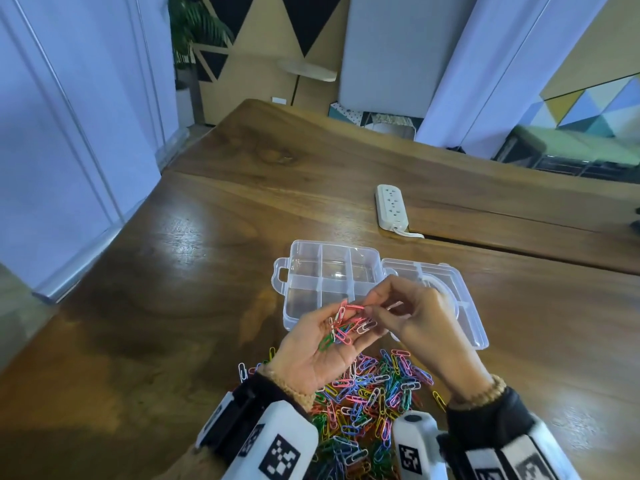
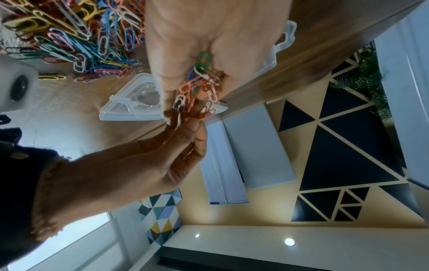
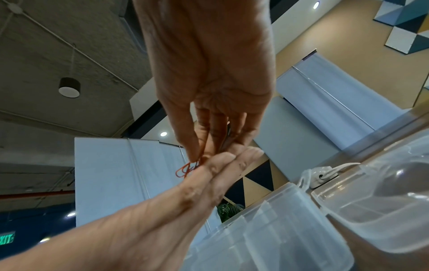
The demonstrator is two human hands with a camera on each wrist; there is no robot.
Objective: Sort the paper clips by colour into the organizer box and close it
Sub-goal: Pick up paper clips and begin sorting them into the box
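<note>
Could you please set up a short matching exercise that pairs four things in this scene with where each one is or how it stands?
Things:
1. Box
2. Power strip
3. Clip pile
4. Red clip

Places or states:
A. Pinched by the right hand
B. Open, with compartments that look empty
C. Loose on the table, nearest the person
D. Beyond the box, farther from the person

Pairs: 1-B, 2-D, 3-C, 4-A. The left hand cups a few mixed clips.
</note>
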